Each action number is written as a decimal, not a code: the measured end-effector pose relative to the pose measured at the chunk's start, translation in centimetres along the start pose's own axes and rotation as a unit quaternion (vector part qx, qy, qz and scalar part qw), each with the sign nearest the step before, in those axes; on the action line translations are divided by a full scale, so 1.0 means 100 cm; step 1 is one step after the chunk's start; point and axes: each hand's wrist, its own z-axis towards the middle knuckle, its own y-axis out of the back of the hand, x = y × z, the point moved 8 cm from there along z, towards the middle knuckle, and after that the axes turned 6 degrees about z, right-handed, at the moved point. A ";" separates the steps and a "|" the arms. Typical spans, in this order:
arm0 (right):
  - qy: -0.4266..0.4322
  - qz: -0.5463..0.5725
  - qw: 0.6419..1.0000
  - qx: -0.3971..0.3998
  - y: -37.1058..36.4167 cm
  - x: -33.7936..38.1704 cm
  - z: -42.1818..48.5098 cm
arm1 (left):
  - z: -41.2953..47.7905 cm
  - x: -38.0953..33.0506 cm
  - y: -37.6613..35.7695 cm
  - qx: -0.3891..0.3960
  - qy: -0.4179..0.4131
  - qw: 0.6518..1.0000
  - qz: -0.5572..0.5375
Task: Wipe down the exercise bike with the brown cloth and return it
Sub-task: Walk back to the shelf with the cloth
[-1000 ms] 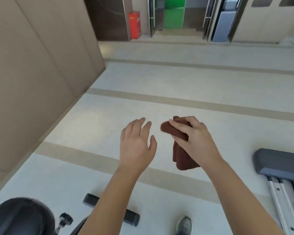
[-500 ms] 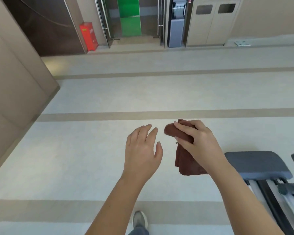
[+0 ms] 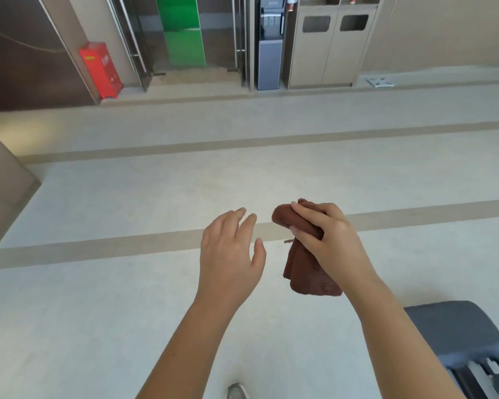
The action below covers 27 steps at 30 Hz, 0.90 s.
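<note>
My right hand [image 3: 326,237] grips the brown cloth [image 3: 306,269] in front of me, above the pale floor. The cloth is bunched at the top under my fingers and its folded lower part hangs down. My left hand [image 3: 228,254] hovers just left of the cloth, palm down, fingers spread, holding nothing and not touching it. The exercise bike is out of view.
A grey padded end of a gym machine [image 3: 455,332] with dark rails sits at the lower right. Far ahead stand a red box [image 3: 100,70], a green-panelled doorway [image 3: 183,33], a water dispenser [image 3: 268,44] and twin waste bins [image 3: 332,44]. A beige wall [image 3: 3,180] juts in at left.
The view has swung right and away from the bike: its black parts at lower left have left the frame and the left wall has receded. Both hands keep their pose, cloth still held.
</note>
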 end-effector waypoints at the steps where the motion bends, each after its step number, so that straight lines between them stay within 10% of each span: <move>1: 0.000 0.006 1.000 -0.004 0.000 -0.002 0.023 | 0.023 0.005 -0.009 -0.001 0.001 1.000 -0.001; 27: -0.020 -0.089 0.994 -0.056 0.186 -0.243 0.598 | 0.579 -0.131 -0.379 0.037 -0.089 0.995 0.008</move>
